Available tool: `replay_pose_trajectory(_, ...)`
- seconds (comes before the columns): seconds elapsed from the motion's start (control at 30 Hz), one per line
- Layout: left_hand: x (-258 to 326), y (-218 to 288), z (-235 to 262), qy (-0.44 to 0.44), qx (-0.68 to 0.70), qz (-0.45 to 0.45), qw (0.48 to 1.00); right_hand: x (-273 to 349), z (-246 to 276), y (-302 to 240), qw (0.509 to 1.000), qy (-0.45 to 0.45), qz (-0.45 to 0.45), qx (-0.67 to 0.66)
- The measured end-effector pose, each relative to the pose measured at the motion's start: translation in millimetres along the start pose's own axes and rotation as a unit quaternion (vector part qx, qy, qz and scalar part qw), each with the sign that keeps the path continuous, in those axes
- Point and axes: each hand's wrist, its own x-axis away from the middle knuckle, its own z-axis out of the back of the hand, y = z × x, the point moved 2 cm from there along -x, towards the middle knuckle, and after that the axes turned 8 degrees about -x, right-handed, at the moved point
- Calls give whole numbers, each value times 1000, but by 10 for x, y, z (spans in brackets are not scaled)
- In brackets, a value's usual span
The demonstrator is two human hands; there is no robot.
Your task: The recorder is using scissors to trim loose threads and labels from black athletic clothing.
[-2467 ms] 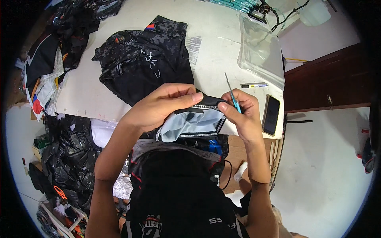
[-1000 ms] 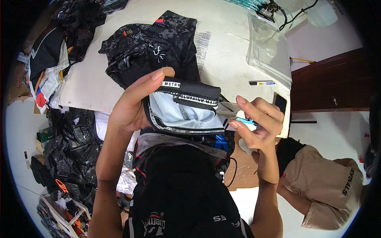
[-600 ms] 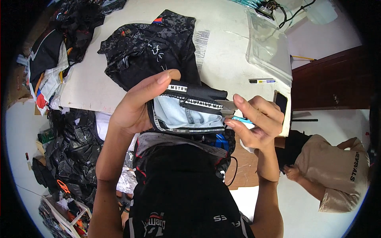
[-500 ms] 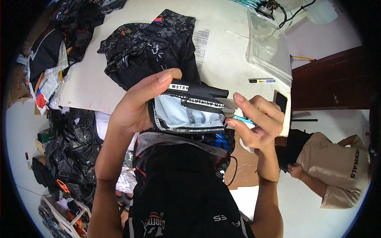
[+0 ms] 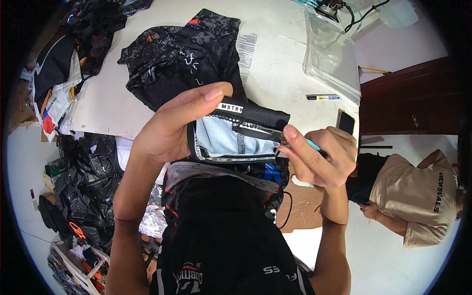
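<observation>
The black garment's hem [image 5: 263, 114] is being held up at the table's [image 5: 280, 73] near edge, looking light and floppy, best gripped along its thicker fold. The left hand [image 5: 169, 125] is clasping it, fingers hidden; the right hand [image 5: 322, 155] is pinching turquoise-handled snips [image 5: 313, 144].

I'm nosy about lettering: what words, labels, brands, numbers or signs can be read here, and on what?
I won't copy wording, only place it:
White label on held garment: block letters, legible.
Tan shirt: dark block letters, sideways, legible.
Black shirt: pale lettering, upside down, partly legible.
Dark jersey: white lettering, creased, unclear.
Marker, sheet, trim: too small to read.
</observation>
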Motion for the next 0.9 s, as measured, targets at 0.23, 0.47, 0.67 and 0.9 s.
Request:
replay_pose_trajectory(0.23,5,36,-69,75,-149,60,984,58,1,24,1000,-15,1,5)
replay_pose_trajectory(0.47,-16,44,-162,78,-140,64,985,61,-32,45,1000,1,-19,-2)
replay_pose_trajectory(0.67,-46,31,-158,75,-137,73,985,38,-29,28,999,4,-40,-16)
replay_pose_trajectory(0.9,-25,11,-154,136,-140,69,978,30,-40,28,995,33,-75,-63)
